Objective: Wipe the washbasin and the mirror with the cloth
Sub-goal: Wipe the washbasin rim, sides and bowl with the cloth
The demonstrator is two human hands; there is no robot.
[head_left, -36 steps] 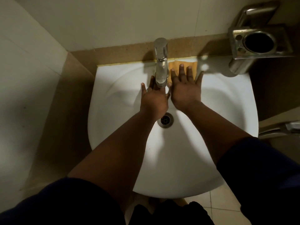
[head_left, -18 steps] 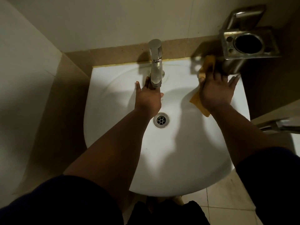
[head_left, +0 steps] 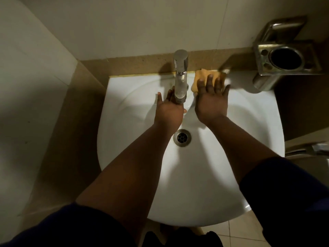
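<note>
The white washbasin (head_left: 231, 175) fills the middle of the view, with a chrome tap (head_left: 180, 77) at its back rim and a drain (head_left: 182, 137) in the bowl. An orange cloth (head_left: 203, 75) lies on the back rim just right of the tap. My right hand (head_left: 211, 102) presses on the cloth with straight, spread fingers. My left hand (head_left: 168, 113) rests in the bowl under the tap's spout, thumb out to the left; the spout hides its fingertips. No mirror is in view.
A metal tumbler holder (head_left: 284, 58) juts from the wall above the basin's back right corner. A beige ledge (head_left: 135, 64) runs behind the basin. Tiled walls close in at left and back, and a metal fitting (head_left: 318, 147) sticks out at the right.
My right hand slid the cloth left along the back rim, from under the metal holder to beside the tap. My left hand stayed under the spout.
</note>
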